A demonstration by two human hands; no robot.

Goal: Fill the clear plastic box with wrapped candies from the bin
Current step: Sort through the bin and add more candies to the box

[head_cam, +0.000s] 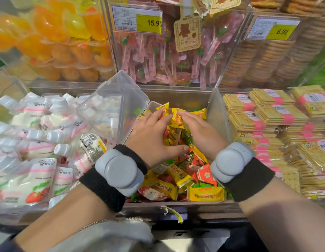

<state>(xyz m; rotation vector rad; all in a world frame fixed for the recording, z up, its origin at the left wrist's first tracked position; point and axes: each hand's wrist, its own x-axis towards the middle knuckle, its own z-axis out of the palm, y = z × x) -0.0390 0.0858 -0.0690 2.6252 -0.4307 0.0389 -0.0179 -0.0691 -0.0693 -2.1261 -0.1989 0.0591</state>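
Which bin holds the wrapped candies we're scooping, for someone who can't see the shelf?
Start from the yellow 15.90 price tag on the pink lollipop case. Directly below sits the open bin of small wrapped candies, yellow, red and green. White spouted pouches lie left, pink-banded cracker packs right; only this bin holds loose mixed wrappers.

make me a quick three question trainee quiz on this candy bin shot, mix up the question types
1. True or false: the hinged lid of the clear plastic box stands open over the bin of wrapped candies.
2. Multiple choice: what lies in the compartment to the right of the candy bin? A) orange jelly cups B) stacked cracker packs with pink bands C) lollipops
3. Fill in: the left hand and right hand pinch yellow-wrapped candies; the price on the yellow tag above them reads ____.

Key: 1 true; 2 B, the stacked cracker packs with pink bands; 3 15.90
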